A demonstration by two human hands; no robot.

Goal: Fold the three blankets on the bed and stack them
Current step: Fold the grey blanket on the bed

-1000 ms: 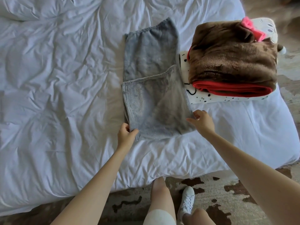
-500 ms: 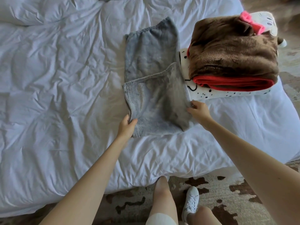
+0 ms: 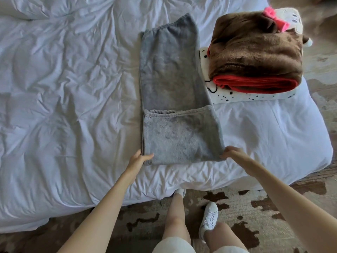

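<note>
A grey blanket [image 3: 173, 84] lies as a long strip on the white bed [image 3: 63, 99], with its near end folded back over itself. My left hand [image 3: 139, 158] grips the near left corner of that fold. My right hand [image 3: 230, 152] pinches the near right corner. At the back right, a folded brown blanket with a red lining [image 3: 255, 55] sits on top of a folded white blanket with black spots [image 3: 242, 96].
A pink bow [image 3: 275, 19] sticks out behind the brown blanket. The bed's near edge runs just below my hands. My legs and white shoes [image 3: 208, 219] stand on a brown-and-cream patterned rug [image 3: 264, 207].
The folded near flap lay slanted before and now lies squarer on the strip. Both hands have drawn back toward me to its near corners.
</note>
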